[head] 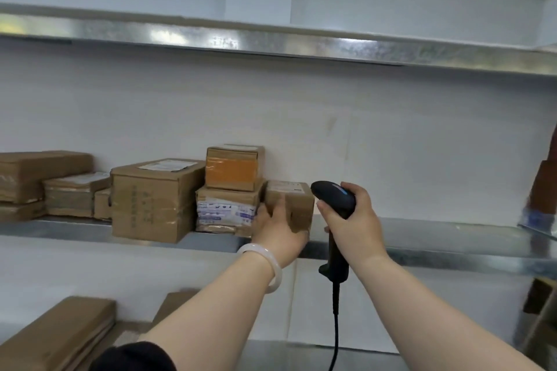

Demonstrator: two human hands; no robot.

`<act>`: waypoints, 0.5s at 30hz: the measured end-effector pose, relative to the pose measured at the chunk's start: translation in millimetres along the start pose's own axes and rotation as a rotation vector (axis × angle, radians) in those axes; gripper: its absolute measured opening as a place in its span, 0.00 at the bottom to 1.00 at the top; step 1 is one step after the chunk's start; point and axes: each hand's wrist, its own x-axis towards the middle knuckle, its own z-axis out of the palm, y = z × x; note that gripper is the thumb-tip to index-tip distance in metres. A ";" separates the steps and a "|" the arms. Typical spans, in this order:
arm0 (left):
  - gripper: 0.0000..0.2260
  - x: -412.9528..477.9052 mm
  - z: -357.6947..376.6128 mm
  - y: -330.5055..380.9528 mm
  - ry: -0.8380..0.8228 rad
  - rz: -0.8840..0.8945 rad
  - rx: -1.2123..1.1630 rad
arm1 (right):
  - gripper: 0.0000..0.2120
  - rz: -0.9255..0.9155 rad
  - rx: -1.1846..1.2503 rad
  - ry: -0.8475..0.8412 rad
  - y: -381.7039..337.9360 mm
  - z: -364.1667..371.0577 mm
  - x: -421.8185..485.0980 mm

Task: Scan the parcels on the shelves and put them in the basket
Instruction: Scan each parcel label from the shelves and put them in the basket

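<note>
My left hand (278, 227) grips a small brown cardboard parcel (297, 205) at the right end of the row on the middle metal shelf (422, 238). My right hand (352, 220) holds a black corded barcode scanner (334, 196), its head pointing left at the parcel's top. Beside the parcel stand a taped parcel with a printed label (226, 209), an orange-taped parcel (233, 167) stacked on it, and a large brown box (153, 200). No basket is in view.
Flat brown parcels (39, 184) lie at the shelf's left end. More flat cartons (57, 337) sit on the lower shelf at bottom left. An upper metal shelf (271, 42) runs overhead. Brown boxes (545, 190) stand at the right edge. A white wall backs the shelves.
</note>
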 end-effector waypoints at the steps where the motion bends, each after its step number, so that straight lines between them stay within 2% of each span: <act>1: 0.39 2.5 2.7 2.4 0.009 -0.027 -0.006 | 0.22 0.001 0.015 -0.011 2.4 -1.8 6.5; 5: 0.44 11.3 14.9 12.7 0.042 -0.110 -0.065 | 0.22 0.003 0.073 -0.048 9.6 -8.9 27.5; 10: 0.42 22.2 28.8 17.3 0.187 -0.202 -0.183 | 0.23 0.019 0.121 -0.057 25.8 -15.8 47.8; 15: 0.35 44.4 35.0 19.9 0.221 -0.280 -0.323 | 0.25 0.046 0.189 -0.053 35.0 -11.5 70.3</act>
